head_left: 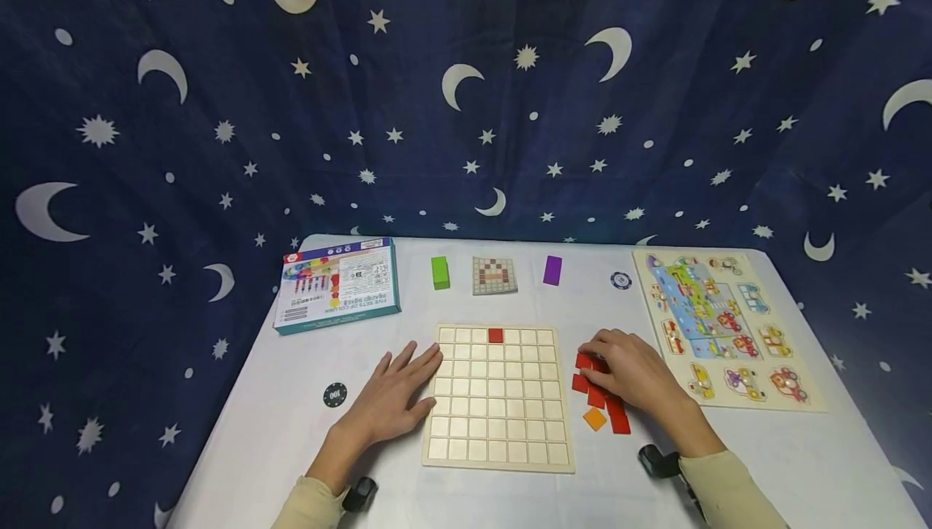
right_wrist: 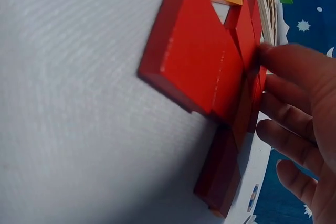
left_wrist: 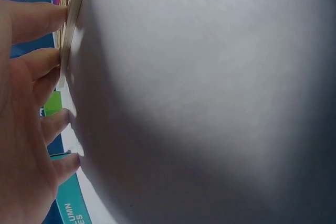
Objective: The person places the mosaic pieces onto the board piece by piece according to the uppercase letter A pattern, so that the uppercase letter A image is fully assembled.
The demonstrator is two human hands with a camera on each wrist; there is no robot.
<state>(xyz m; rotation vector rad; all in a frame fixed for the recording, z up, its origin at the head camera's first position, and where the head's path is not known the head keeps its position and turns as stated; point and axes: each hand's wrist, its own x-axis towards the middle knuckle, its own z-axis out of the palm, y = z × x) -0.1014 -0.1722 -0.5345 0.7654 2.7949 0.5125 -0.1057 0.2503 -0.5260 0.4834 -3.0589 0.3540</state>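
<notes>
The left hand rests at the wooden board's left edge, its grip spread wide and holding nothing. The right hand has its fingers loosely bent over the red tiles – I cannot tell if its grip pinches one. Those tiles lie on the bench right of the board, an orange tile beside them – one red square sits mid top row.

I see a pale gridded board, flat — one red tile in its far row, loose red tiles clustered right.
</notes>
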